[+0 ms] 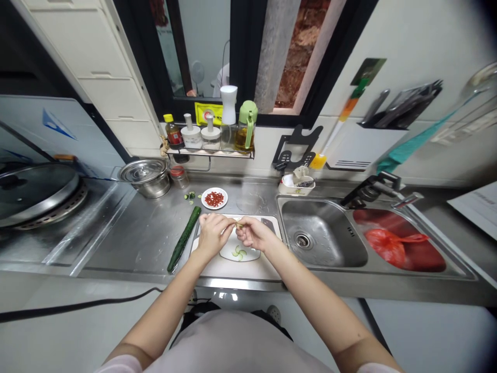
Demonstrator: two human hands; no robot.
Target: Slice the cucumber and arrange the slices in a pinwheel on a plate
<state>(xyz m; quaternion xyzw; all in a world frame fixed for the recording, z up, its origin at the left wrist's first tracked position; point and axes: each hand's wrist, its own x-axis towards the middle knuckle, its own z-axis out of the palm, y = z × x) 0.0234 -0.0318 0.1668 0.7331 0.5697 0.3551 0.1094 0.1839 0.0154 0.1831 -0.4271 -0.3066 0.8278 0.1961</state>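
My left hand [213, 231] and my right hand [254, 234] meet above the white cutting board [248, 270]. Their fingertips pinch a small pale-green piece [238, 225] that looks like a cucumber slice; fingers hide most of it. Below them, a white plate [252, 255] on the board carries several thin cucumber slices [239, 253] laid in a curved pinwheel. A long dark-green cucumber [184, 239] lies left of the board, beside my left hand. Part of a dark blade-like shape [267, 224] shows on the board behind my right wrist.
Behind the board sit a small plate of chopped red pieces [215, 198] and some cucumber scraps [190, 196]. A lidded steel pot [149, 178] and a jar [179, 177] stand back left. To the right are a sink [322, 233] and a red bag [388, 247] in the second basin.
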